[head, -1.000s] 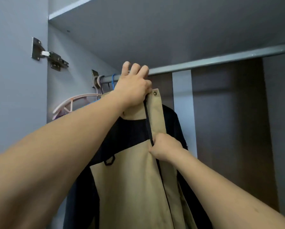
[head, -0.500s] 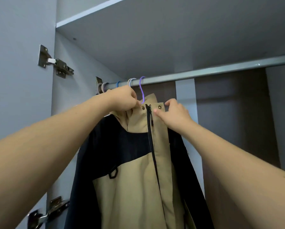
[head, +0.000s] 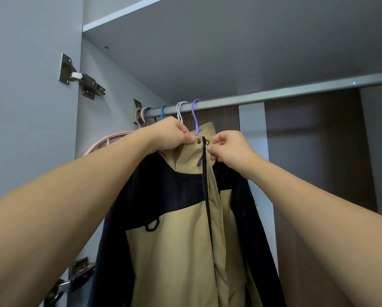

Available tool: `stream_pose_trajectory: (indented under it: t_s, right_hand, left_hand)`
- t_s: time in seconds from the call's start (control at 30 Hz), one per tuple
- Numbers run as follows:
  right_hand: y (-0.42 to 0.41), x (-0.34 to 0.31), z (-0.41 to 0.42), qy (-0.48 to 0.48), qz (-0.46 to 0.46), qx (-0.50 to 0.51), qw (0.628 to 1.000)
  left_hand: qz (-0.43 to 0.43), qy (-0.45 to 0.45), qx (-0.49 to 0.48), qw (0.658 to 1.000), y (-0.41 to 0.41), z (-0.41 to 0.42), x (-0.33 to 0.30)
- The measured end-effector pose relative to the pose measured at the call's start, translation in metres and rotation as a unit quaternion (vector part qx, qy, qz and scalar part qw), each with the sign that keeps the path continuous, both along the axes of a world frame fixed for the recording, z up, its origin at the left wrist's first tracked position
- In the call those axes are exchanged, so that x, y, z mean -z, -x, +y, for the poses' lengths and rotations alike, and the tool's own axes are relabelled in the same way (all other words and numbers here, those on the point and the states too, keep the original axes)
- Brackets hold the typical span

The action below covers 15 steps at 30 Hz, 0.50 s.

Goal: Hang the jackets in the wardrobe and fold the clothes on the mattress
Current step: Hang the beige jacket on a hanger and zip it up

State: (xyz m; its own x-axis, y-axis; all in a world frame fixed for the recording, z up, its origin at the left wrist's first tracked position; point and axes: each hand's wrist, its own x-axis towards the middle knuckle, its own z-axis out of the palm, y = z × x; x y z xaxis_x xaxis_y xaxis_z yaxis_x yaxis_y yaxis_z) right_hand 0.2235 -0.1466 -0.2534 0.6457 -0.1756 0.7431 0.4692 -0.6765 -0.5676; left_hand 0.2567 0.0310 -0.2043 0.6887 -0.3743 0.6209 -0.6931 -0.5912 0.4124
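A tan and navy jacket (head: 181,240) hangs inside the wardrobe from a purple hanger (head: 195,114) hooked over the grey metal rail (head: 274,95). Its black front zip is closed up to the collar, and the zip pull dangles just below. My left hand (head: 171,135) pinches the left side of the tan collar beside a metal snap. My right hand (head: 232,147) pinches the right side of the collar next to the other snap. Both hands are at the very top of the jacket, right under the rail.
Several empty hangers, pink, blue and white, bunch on the rail's left end (head: 161,111). A pink hanger arm (head: 106,140) sticks out left. The open wardrobe door (head: 26,107) with metal hinges (head: 81,82) stands at left. A shelf (head: 229,41) is above. The rail's right stretch is bare.
My left hand came down from the rail to the collar. My right hand ran up the zip from chest height to the collar. The purple hanger hook now shows on the rail.
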Motion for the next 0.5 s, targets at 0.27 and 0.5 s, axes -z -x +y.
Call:
stream_pose_trajectory:
  t_s: [0.27,0.5]
  right_hand:
    - [-0.005,0.012,0.011,-0.070,0.022,-0.085,0.994]
    - [0.000,0.024,0.008,-0.094,0.052,-0.092,0.990]
  left_hand:
    - [0.032,0.026,-0.026,0.999,0.001,-0.009,0.000]
    - [0.034,0.001,-0.048,0.998,-0.001,-0.024,0.000]
